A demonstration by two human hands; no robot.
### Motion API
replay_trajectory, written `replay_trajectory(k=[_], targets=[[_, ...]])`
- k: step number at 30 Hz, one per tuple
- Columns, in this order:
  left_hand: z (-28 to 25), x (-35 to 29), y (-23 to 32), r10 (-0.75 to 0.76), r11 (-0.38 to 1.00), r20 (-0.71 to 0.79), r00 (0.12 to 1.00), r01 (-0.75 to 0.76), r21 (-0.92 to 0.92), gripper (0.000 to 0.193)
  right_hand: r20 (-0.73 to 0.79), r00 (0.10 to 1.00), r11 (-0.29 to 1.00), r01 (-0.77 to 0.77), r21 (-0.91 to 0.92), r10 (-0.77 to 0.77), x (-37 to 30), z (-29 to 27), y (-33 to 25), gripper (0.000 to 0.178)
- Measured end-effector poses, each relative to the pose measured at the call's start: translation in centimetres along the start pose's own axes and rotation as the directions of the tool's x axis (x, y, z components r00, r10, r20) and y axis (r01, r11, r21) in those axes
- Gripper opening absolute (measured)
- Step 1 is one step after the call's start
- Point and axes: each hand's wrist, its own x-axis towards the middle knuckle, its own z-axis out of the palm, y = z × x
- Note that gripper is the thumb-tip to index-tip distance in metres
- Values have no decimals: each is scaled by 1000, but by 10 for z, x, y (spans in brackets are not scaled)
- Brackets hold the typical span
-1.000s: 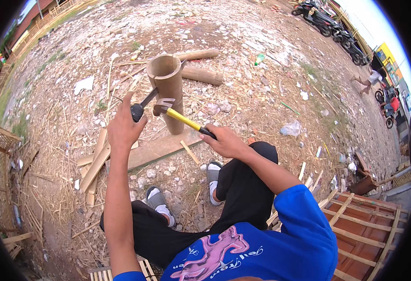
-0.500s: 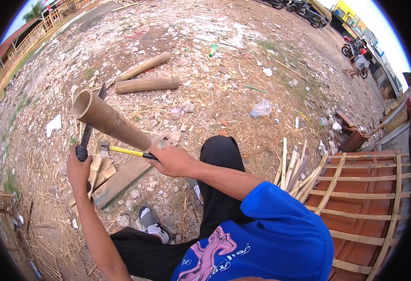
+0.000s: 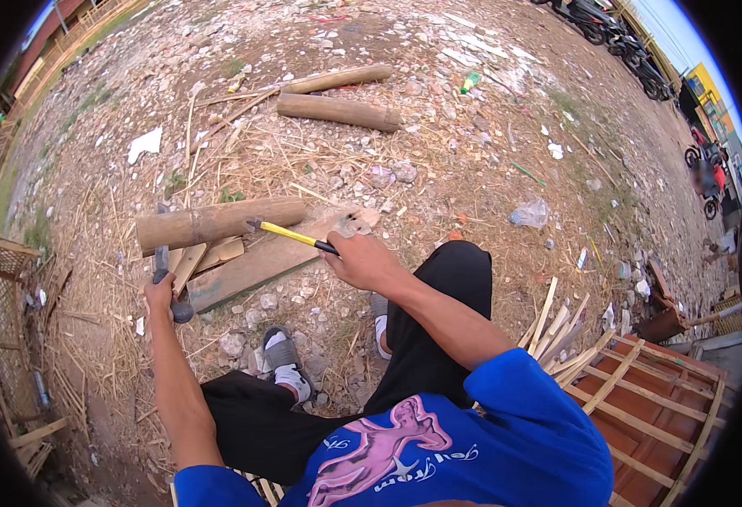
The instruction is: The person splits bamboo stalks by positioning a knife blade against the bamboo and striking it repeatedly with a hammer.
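My left hand (image 3: 160,291) is closed round the black handle of a machete (image 3: 161,258). Most of its dark blade is hidden behind a thick bamboo section (image 3: 219,223), and the tip shows past the far side. This bamboo lies sideways over the end of a wooden plank (image 3: 253,275) and some split wood pieces (image 3: 219,252). In my right hand (image 3: 362,260) is a hammer (image 3: 291,235) with a yellow and black handle. Its small dark head is beside the bamboo's right end; whether they touch I cannot tell.
Two more bamboo lengths (image 3: 337,111) lie farther off on stony, straw-strewn ground. Thin wooden strips (image 3: 557,325) and a slatted frame over a brown panel (image 3: 650,406) are at my right. A woven lattice panel (image 3: 8,313) stands at the left edge. Motorbikes (image 3: 633,55) are parked far right.
The bamboo has come down from a raised tilt to lying flat, and my right hand has let go of it, keeping the hammer. My left hand has lowered with the machete. The view has shifted.
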Motion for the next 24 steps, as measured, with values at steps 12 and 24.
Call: replay_trajectory(k=[12, 24], targets=[[-40, 22, -169, -96, 986, -45, 994, 101, 129, 32, 181, 983, 994, 46, -101, -27, -10, 2, 3, 29], [28, -53, -178, -79, 685, -24, 997, 72, 725, 100, 334, 942, 974, 116, -193, -46, -42, -3, 70, 24]])
